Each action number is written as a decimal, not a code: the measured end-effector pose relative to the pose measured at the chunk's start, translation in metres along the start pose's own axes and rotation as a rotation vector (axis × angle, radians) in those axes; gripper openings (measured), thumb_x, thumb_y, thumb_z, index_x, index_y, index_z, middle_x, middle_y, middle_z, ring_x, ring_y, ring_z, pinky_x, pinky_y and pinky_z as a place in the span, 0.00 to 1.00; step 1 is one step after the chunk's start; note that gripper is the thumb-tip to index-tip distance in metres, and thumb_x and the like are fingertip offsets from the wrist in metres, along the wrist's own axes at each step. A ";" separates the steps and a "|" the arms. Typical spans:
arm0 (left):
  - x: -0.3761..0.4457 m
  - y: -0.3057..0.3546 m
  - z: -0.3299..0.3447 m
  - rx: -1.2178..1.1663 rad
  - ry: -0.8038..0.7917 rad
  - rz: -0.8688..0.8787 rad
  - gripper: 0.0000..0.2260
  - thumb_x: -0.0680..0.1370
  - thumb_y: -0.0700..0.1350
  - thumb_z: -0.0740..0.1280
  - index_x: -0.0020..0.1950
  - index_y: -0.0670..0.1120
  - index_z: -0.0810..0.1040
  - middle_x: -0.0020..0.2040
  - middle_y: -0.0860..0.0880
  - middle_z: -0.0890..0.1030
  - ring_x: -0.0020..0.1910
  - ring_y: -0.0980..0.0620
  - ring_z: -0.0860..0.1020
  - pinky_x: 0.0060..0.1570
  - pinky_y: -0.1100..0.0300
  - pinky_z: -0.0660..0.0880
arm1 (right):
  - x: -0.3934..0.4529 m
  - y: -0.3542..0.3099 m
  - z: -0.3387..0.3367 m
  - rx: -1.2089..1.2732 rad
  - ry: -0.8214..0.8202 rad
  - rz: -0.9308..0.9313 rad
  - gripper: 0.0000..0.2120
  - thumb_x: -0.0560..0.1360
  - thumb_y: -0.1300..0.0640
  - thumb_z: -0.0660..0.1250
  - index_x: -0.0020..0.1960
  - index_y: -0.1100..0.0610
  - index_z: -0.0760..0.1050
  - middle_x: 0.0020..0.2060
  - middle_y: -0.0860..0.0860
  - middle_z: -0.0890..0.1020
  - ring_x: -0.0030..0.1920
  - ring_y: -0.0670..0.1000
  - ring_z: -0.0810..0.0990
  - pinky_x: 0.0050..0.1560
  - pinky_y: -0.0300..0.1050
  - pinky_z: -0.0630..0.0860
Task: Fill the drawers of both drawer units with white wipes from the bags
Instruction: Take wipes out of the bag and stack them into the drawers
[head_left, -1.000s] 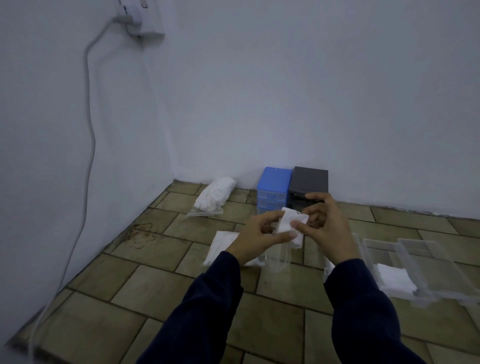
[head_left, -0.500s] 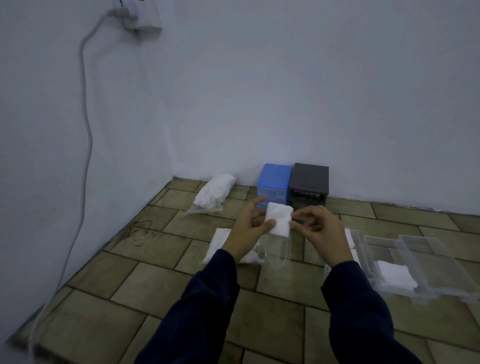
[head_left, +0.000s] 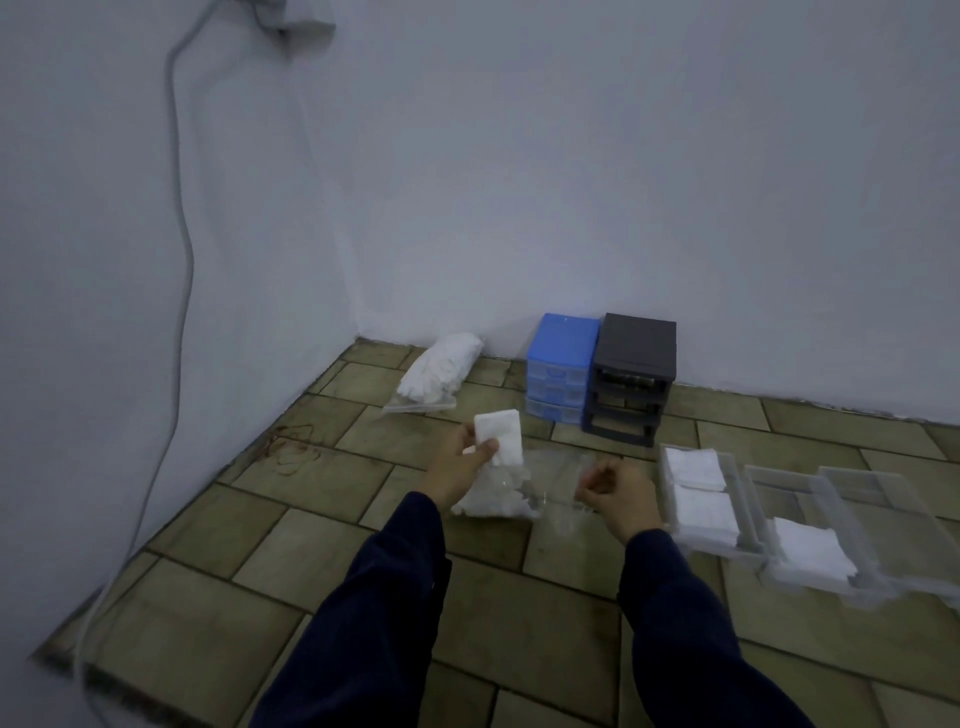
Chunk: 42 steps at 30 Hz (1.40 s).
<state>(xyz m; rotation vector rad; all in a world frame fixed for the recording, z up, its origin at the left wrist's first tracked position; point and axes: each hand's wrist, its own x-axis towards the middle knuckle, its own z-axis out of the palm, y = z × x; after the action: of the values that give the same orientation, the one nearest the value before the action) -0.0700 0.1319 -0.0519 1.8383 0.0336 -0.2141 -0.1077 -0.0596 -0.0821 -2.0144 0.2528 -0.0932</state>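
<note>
- Head view, hands: left hand (head_left: 464, 467) pinches a folded white wipe (head_left: 500, 436) between thumb and fingers, held up above the floor tiles (head_left: 322, 525). Right hand (head_left: 618, 491) is curled into a loose fist; whether it grips the clear plastic beside it cannot be told.
- Head view, supplies: open bag of wipes (head_left: 498, 493) lies on the tiles between the two hands, part emptied. A second, fuller bag (head_left: 439, 371) lies near the wall corner.
- Head view, units: blue drawer unit (head_left: 561, 374) and black drawer unit (head_left: 631, 376) stand side by side against the wall. The black unit's slots look empty.
- Head view, drawers: three clear drawers (head_left: 779, 514) lie on the tiles to the right of the right hand; the nearest two hold wipes, the far right one looks bare.
- Risk, as judged: the wipe is soft and held by one edge only, so it could unfold or slip on the way to a drawer.
- Risk, as judged: the light drawers sit close together; a careless placing hand could shove one aside.
</note>
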 end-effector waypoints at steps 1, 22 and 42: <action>0.000 -0.001 0.001 -0.032 -0.015 -0.026 0.16 0.80 0.44 0.62 0.66 0.42 0.69 0.62 0.44 0.75 0.56 0.49 0.74 0.49 0.59 0.72 | 0.002 0.002 0.004 0.003 0.000 0.019 0.12 0.71 0.68 0.69 0.37 0.54 0.71 0.36 0.49 0.76 0.46 0.55 0.78 0.51 0.47 0.77; 0.004 0.003 -0.002 -0.098 -0.074 -0.176 0.18 0.80 0.44 0.60 0.70 0.44 0.67 0.65 0.43 0.74 0.60 0.45 0.74 0.54 0.54 0.73 | 0.013 -0.012 0.063 -0.386 -0.290 0.040 0.17 0.79 0.53 0.59 0.62 0.63 0.71 0.55 0.57 0.77 0.54 0.53 0.77 0.54 0.40 0.73; -0.001 0.005 -0.007 -0.109 -0.069 -0.195 0.17 0.81 0.43 0.60 0.69 0.43 0.67 0.65 0.42 0.74 0.62 0.42 0.73 0.63 0.47 0.71 | 0.008 -0.003 0.042 0.010 -0.294 0.185 0.13 0.78 0.60 0.62 0.56 0.69 0.73 0.41 0.55 0.78 0.36 0.46 0.75 0.32 0.32 0.73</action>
<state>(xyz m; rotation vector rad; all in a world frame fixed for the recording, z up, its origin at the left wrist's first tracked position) -0.0694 0.1378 -0.0454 1.7176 0.1737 -0.4046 -0.0921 -0.0236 -0.0985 -1.9553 0.2479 0.3154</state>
